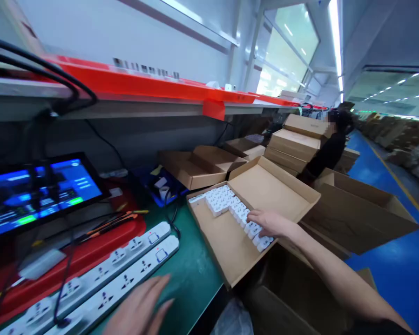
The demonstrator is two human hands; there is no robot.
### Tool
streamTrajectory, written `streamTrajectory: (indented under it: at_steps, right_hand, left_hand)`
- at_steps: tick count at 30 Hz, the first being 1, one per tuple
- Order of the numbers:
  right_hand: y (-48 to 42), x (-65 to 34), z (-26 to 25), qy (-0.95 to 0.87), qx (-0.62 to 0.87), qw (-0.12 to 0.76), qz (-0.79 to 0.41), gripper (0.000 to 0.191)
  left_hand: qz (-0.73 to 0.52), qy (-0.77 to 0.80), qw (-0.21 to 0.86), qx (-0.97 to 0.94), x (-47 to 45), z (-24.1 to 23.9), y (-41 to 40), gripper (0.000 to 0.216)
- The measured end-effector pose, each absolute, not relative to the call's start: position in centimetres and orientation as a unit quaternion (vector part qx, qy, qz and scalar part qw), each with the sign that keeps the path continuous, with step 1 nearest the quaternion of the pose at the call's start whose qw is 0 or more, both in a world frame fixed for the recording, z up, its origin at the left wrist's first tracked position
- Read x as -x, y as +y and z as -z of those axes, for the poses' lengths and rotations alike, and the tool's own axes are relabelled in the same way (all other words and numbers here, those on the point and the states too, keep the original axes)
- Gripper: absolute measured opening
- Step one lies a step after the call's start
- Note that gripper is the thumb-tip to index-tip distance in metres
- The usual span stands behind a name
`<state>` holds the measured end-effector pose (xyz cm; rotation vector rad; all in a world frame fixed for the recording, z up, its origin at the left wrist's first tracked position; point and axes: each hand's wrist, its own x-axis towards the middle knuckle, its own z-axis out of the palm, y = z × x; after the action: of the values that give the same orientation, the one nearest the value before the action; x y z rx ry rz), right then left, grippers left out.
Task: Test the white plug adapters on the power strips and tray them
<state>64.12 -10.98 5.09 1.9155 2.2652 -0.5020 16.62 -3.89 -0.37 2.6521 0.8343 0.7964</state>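
My right hand (268,222) reaches into an open flat cardboard box (226,242) and rests on a row of several small white plug adapters (230,207). Its fingers curl over the nearest ones, but whether they grip one is unclear. My left hand (139,309) hovers low over the green bench mat (195,274), fingers stretched out and holding nothing, just beside two long white power strips (125,274).
A lit touchscreen (35,193) stands at the left above a red tray (91,251) with cables. More open cardboard boxes (202,165) line the bench, with stacked ones (296,142) farther along. Another person (331,144) works beyond them. Large cartons (356,209) stand at the right on the blue floor.
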Motion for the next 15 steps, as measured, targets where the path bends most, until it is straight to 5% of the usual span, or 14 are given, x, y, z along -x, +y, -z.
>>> streamTrajectory:
  at_steps: [4, 8, 15]
  right_hand:
    - [-13.0, -65.0, -3.4, 0.779, -0.601, 0.122, 0.131, 0.072]
    - [-14.0, -65.9, -1.8, 0.782, -0.601, 0.104, 0.129, 0.068]
    - [-14.0, -65.3, -0.5, 0.758, -0.620, -0.011, 0.205, 0.060]
  left_hand:
    - [-0.179, 0.182, 0.297, -0.920, -30.6, 1.8, -4.6, 0.051]
    - [-0.076, 0.210, 0.450, -0.865, -41.9, 2.6, -5.2, 0.092]
    - [-0.115, 0.258, 0.507, -0.814, -47.3, 4.7, -7.0, 0.115]
